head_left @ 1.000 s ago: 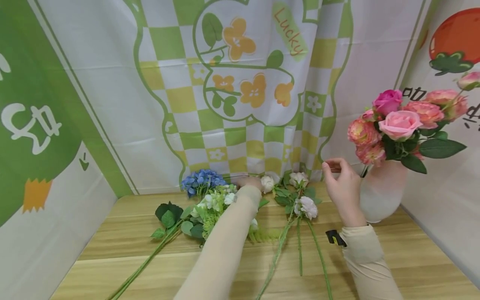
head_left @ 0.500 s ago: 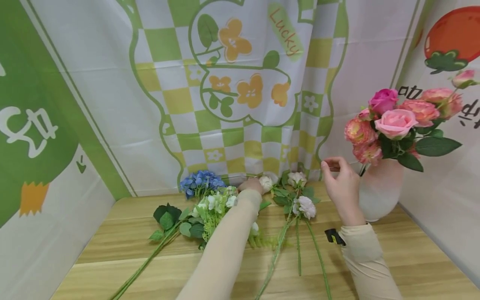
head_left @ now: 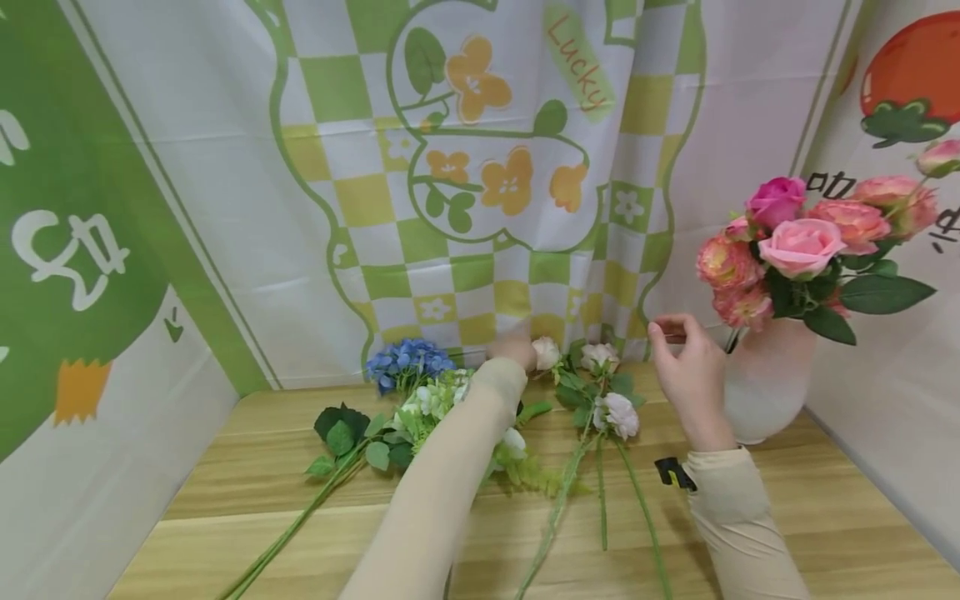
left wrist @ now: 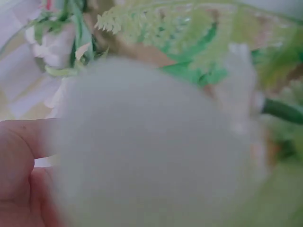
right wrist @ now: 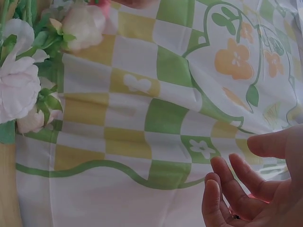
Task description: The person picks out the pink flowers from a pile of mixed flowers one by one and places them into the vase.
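Note:
My left hand [head_left: 513, 348] is blurred at the back of the table, just left of a white rose [head_left: 546, 353]. Its fingertips are hidden in the head view. Across the left wrist view, a large blurred pale shape covers most of that hand [left wrist: 21, 165], so any hold is hidden. White blooms [head_left: 513, 442] and a fern [head_left: 540, 477] lie under the left forearm. My right hand [head_left: 692, 371] is raised beside the pale vase [head_left: 772, 383], its fingers loosely bent with nothing between them in the right wrist view.
The vase holds pink roses [head_left: 801, 247]. Blue hydrangea [head_left: 408, 364] and leafy stems [head_left: 318, 498] lie at the left. Pale roses [head_left: 618, 415] with long stems lie right of centre. A checked cloth [head_left: 510, 275] hangs behind the wooden table [head_left: 225, 492].
My left hand has shifted slightly up and right. White blooms and greenery beneath its forearm have moved, and a thin stem now shows below the left sleeve. The right hand stays in place.

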Available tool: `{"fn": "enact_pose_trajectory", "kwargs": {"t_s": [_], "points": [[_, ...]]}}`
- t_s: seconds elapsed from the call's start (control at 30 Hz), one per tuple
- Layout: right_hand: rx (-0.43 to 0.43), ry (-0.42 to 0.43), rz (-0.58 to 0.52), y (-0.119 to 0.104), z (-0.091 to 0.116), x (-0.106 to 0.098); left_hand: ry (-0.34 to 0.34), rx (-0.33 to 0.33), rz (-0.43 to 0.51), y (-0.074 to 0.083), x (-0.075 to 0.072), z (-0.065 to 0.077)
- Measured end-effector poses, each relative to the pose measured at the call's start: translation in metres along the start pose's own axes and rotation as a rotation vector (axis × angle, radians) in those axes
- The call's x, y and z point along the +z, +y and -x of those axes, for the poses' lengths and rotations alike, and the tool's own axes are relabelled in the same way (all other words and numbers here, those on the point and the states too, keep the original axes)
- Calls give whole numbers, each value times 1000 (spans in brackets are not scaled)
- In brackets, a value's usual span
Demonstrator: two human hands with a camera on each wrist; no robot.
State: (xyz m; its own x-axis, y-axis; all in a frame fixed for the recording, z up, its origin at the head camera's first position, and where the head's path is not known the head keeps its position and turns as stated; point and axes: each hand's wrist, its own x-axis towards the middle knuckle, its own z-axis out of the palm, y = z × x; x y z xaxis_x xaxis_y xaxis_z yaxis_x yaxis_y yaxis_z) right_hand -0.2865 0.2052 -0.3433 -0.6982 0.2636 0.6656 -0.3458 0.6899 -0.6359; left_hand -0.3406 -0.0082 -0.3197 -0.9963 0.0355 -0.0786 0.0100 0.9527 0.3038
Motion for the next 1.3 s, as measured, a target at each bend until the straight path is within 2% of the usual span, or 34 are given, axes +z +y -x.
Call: {"fn": "enact_pose_trajectory", "kwargs": {"t_s": [0.07,0.17,0.37,0.6,0.9,1.13,1.3], "points": [[-1,-1,8,0,0,1,24,-23,-71,-12,37,-59],[1,-8,9,0,-1,1,16,-18,-108,-5,27,-56],[3,-18,10,0,0,3,32,55,-113,2,13,-54],[-1,-25,-2,0,1,4,107,105,-96,8,-5,-47],[-12,-12,0,-1,1,6,218,86,-46,22,-29,-26],[12,-57,2,-6,3,10,263,108,-22,25,-41,-13],[8,-54,-14,-10,5,12,310,114,10,28,-51,-3]]}}
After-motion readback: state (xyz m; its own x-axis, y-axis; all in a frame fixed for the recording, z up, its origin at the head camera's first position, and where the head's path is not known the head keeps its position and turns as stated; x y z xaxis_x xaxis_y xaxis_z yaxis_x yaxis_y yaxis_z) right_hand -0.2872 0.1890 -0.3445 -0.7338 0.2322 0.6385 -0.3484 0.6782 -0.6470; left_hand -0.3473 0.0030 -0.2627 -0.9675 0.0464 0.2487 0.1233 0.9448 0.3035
